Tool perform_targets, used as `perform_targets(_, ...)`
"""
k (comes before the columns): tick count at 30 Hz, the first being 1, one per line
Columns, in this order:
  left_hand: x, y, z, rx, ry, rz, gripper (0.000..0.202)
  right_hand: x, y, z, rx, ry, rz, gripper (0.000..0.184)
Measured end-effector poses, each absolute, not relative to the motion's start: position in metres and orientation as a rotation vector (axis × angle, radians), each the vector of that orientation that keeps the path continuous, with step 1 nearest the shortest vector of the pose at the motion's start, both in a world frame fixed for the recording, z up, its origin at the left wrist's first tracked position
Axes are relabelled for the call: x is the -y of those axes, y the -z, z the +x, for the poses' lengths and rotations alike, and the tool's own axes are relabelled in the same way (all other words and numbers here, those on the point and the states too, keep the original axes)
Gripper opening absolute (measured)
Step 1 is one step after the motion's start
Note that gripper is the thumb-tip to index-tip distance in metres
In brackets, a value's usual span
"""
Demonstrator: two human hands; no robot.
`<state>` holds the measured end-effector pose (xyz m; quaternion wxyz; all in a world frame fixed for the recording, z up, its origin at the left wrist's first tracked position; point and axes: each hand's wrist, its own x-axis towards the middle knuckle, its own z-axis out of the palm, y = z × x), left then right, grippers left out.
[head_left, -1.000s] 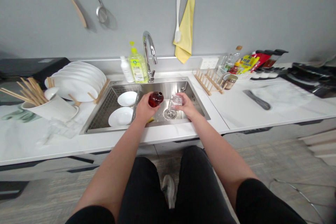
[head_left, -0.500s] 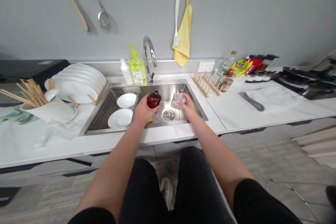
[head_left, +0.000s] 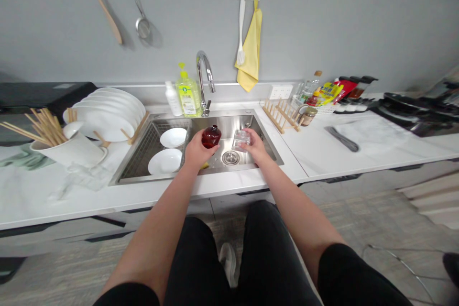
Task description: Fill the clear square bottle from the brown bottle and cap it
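Observation:
Over the sink (head_left: 267, 146), my left hand (head_left: 196, 152) is wrapped round a dark red, see-through bottle (head_left: 211, 136) with a short black neck and an uncovered mouth. The bottle stands nearly upright. To its right, my right hand (head_left: 256, 147) grips a small clear, square-sided container (head_left: 240, 139) by its right side; whether it is a bottle or a box I cannot tell. The drain (head_left: 230, 157) lies below, between the two hands. A bit of something yellow (head_left: 204, 165) shows under my left wrist. The chrome faucet (head_left: 204, 76) rises behind the bottle.
Two white dishes (head_left: 165, 161) sit in the wire basket (head_left: 136, 150) at the sink's left. Green dish soap (head_left: 188, 95) and a white bottle (head_left: 173, 99) stand behind. White plates (head_left: 103, 122) and a chopstick holder (head_left: 71, 150) are leftward; a wooden rack (head_left: 281, 115) stands to the right.
The clear container in my right hand has turned a little and shifted slightly left. My left hand keeps its hold on the red bottle, nearly still. The camera view has tilted slightly.

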<state>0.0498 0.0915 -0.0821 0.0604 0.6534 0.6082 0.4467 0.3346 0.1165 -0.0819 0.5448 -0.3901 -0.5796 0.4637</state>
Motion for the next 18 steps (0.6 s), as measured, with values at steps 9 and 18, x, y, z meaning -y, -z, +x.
perform_targets(9, -0.091, 0.081, 0.05, -1.805, -1.33, 2.123, 0.086, -0.121, 0.09, 0.331, 1.52, -1.149, -0.95, 0.081)
perform_targets(18, -0.094, 0.079, 0.051, -1.757, -1.223, 2.344, 0.079, -0.129, 0.098, 0.333, 1.697, -0.968, -1.016, 0.077)
